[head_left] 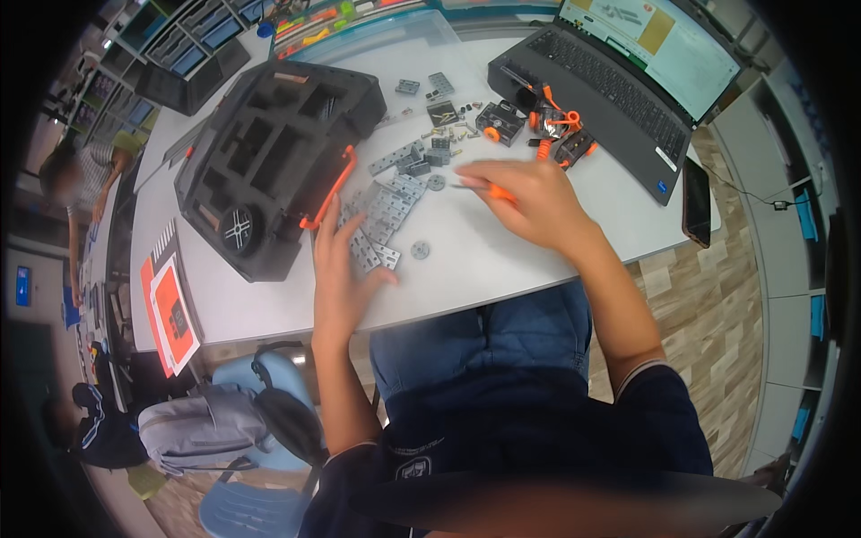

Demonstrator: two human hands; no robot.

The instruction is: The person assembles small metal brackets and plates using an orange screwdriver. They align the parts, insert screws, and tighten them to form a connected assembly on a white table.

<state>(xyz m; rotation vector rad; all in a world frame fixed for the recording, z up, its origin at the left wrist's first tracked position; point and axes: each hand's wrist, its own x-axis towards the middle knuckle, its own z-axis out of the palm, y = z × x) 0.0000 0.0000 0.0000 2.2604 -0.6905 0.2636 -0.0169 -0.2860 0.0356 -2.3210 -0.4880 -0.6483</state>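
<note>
My right hand (535, 204) is closed around a screwdriver (500, 193) with an orange handle. Its thin shaft points left, above the white table. My left hand (339, 282) has its fingers apart at the near edge of a group of perforated grey metal plates (395, 208); whether the fingertips touch them I cannot tell. One small round grey disc (420, 250) lies right of that hand, and another disc (436, 183) sits by the screwdriver tip. Small grey brackets (437, 156) and loose screws (464, 132) are scattered beyond. An orange-and-black assembly (554, 124) stands near the laptop.
A black case (269, 148) with foam compartments and an orange handle takes up the left side. At the back right an open laptop (601, 94) stands, with a phone (696, 204) at the table edge. Orange-and-white booklets (172, 309) lie front left. Another person (90, 170) is at far left.
</note>
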